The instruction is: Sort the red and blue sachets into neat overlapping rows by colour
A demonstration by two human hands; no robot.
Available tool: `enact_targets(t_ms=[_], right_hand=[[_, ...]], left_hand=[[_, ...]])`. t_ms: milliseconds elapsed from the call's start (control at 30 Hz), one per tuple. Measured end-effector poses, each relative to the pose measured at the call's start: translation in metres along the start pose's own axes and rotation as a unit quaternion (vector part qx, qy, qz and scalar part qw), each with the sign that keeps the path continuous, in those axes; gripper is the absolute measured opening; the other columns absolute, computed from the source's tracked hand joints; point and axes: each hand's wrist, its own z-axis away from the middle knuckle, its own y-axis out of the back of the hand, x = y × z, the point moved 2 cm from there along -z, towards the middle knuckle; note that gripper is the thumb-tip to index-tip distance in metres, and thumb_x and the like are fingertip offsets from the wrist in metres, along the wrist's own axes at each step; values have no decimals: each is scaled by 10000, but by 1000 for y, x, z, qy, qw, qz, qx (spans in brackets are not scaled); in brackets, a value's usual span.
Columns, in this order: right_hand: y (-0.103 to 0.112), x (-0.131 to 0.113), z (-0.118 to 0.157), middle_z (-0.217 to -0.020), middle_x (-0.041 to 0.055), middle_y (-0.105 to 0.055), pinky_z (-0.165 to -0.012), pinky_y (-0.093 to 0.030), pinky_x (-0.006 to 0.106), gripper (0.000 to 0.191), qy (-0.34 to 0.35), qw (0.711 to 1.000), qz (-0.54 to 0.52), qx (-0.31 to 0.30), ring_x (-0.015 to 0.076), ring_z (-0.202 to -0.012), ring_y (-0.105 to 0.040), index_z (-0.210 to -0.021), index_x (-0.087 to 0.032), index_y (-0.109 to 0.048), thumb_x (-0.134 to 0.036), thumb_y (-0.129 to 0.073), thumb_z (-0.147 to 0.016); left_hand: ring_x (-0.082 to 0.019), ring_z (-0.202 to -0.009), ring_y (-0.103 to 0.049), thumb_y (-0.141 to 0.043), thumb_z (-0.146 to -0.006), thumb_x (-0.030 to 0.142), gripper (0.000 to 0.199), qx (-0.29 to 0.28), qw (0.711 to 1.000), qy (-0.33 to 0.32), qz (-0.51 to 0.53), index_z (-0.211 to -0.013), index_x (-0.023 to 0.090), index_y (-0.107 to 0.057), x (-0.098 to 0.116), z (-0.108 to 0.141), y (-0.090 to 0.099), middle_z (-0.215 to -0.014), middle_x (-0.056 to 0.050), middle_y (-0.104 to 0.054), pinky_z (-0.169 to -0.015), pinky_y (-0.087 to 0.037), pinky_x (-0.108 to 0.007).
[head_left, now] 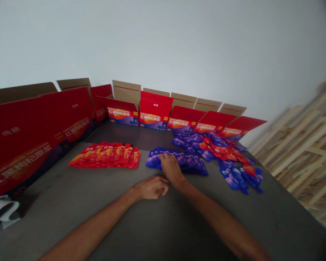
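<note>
A row of overlapping purple pouches [190, 161] lies on the grey table in front of me. My right hand [170, 167] reaches onto the left part of this row, its fingers bent and pressed together at a pouch's upper edge. Just nearer to me, my left hand [153, 187] rests curled on the table beside the right wrist, with nothing visible in it. Left of the purple row is a similar overlapping row of red-orange pouches [107, 155], untouched by either hand.
Loose purple and red pouches [220, 148] form a pile at the right. Open red cartons [155, 116] line the back by the wall, and larger-looking red cartons [43, 134] stand along the left. Wooden pallets [309, 152] are beyond the right edge. A white bag [4, 210] lies at the left.
</note>
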Motion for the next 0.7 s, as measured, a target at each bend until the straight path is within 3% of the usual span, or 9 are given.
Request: enact_targets(t_ms=[600, 700], right_hand=[[3, -3, 6, -1102, 115, -677, -938, -409, 427, 225, 1, 1000, -10, 3, 287, -1034, -601, -1166, -171, -628, -154, -554, -954], [7, 0, 9, -1108, 112, -679, -924, -422, 399, 189, -6, 1000, -24, 18, 275, -1038, -611, -1129, -179, -637, -181, -563, -954]], left_hand=[[-156, -725, -585, -476, -632, -58, 282, -2, 1000, 5, 2, -690, 200, -573, -2, 0, -1, -711, 7, -604, -686, -435, -241], [-162, -733, -582, -476, -633, -51, 277, -1, 1000, 5, 4, -691, 202, -572, -1, 0, -1, -713, 4, -597, -694, -436, -247]])
